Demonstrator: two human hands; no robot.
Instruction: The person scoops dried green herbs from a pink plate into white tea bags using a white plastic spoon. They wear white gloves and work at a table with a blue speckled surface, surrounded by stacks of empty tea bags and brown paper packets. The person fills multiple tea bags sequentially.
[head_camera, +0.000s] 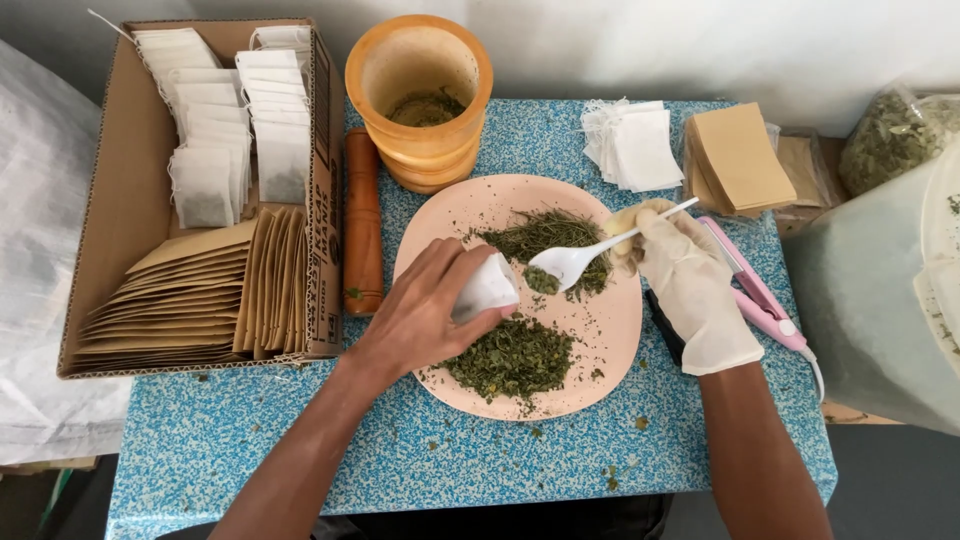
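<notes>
1. We've got a small white filter bag (487, 288) pinched in the bare left hand (425, 312), fingers wrapped closed around it, held over the left half of the pink plate (450, 215).
2. The right hand (685, 285), in a white glove, is gripped shut on a white plastic spoon (580, 258). The spoon's bowl sits just beside the bag's mouth with a bit of dried green herb (541, 281) in it.
3. On the plate we see two heaps of the same herb: one (545, 235) toward the far side under the spoon, one (512, 358) toward the near edge.
4. The plate sits about mid-table on a blue speckled table (400, 450), with crumbs of herb scattered near the front edge.
5. At the far edge, just behind the plate, there's a wooden mortar (420, 100) with some herb in the bottom, and its pestle (363, 220) lies left of the plate.
6. Along the left edge is a cardboard box (115, 200) holding filled white bags and brown paper envelopes.
7. Toward the far right corner: a stack of empty white bags (635, 145), then a stack of brown envelopes (738, 158).
8. A pink heat sealer (755, 290) lies by the right edge, just beside the gloved hand.
</notes>
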